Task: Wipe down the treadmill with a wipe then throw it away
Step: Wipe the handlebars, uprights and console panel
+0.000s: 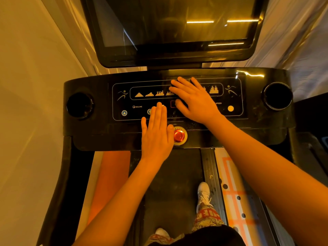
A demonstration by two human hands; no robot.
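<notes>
A person is standing on a black treadmill, looking down at its console under dim amber light. Both arms are reaching forward, and both hands are lying flat on the console, neither one clenched nor gripping anything.

The left hand is resting palm down with its fingers straight and held together. The palm is covering the console's lower edge and the fingertips are reaching onto the control panel near the word INCLINE. A small pale sliver is showing at those fingertips; whether it is the wipe cannot be told, and no wipe can be made out anywhere else.

The right hand is pressing palm down with its fingers spread, higher up and to the right, covering the middle of the row of program symbols.

A red emergency stop button is sitting just beside the left hand's little finger. A blue arrow button is glowing at the panel's left and a round yellow button at its right. A round cup holder is sitting at each end of the console, left and right. A dark screen is rising above, reflecting strips of light.

Below, a white shoe and patterned trousers are showing on the belt.
</notes>
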